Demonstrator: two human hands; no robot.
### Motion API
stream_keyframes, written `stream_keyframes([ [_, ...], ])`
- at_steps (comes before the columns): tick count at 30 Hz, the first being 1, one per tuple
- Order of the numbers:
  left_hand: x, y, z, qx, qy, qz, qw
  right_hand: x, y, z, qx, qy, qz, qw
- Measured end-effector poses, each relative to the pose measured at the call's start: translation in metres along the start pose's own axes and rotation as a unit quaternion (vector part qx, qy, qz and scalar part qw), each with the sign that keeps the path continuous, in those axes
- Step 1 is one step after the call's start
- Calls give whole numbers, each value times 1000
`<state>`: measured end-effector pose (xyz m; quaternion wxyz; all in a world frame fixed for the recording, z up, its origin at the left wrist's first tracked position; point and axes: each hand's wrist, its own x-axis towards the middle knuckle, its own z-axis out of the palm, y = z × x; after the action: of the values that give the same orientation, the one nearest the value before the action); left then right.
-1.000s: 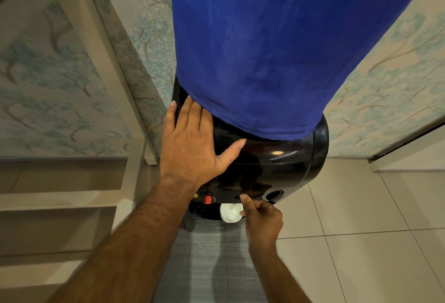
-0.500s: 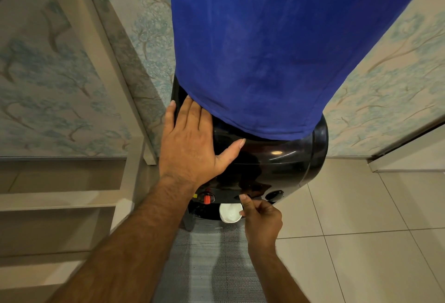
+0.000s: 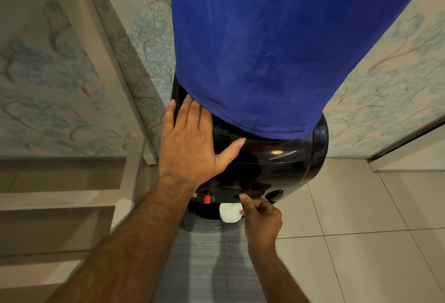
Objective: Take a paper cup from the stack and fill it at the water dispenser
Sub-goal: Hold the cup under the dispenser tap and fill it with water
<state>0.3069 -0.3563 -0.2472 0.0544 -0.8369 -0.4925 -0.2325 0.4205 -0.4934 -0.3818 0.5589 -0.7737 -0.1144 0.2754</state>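
A black water dispenser (image 3: pixel 284 165) stands against the wall, its bottle draped in a blue cloth (image 3: pixel 265 49). My left hand (image 3: pixel 192 143) lies flat and open on the dispenser's top left shoulder. Below, my right hand (image 3: pixel 261 218) holds a white paper cup (image 3: pixel 230 212) under the taps, fingers on the cup's right rim, forefinger stretched up to the dispenser's front panel. A thin stream of water seems to fall into the cup. A red tap (image 3: pixel 207 198) sits just left of the cup. No cup stack is in view.
A beige shelf unit (image 3: pixel 72 196) stands close on the left. A grey mat (image 3: pixel 209 266) lies on the tiled floor (image 3: pixel 361 230) in front of the dispenser. Floral wallpaper covers the walls (image 3: pixel 390 90) behind.
Hardly anything differs. My right hand and the cup stay under the taps, and my left hand keeps its place on the dispenser's top.
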Motion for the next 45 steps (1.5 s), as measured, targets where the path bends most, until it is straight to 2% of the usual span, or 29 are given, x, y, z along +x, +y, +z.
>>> stream_keyframes([
  [45, 0, 0, 3, -6, 15, 0, 1000, 0, 0, -1, 11, 4, -13, 1000],
])
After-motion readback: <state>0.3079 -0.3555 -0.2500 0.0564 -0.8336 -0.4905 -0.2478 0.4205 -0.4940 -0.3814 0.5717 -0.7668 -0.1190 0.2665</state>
